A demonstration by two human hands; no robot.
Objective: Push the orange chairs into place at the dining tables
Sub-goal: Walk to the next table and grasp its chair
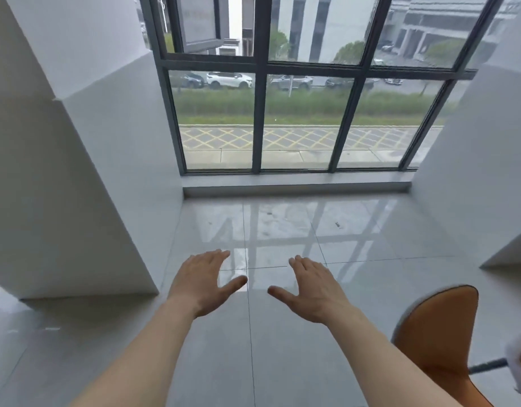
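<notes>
Two bare arms reach forward over a glossy tiled floor (282, 348) before a tall window (297, 113).

White walls (77, 171) close in left and right, with open floor between. The left hand (202, 282) and right hand (313, 290) hover palms down, fingers spread, holding nothing. An orange chair (438, 333) sits near right, apart from the right hand.
</notes>
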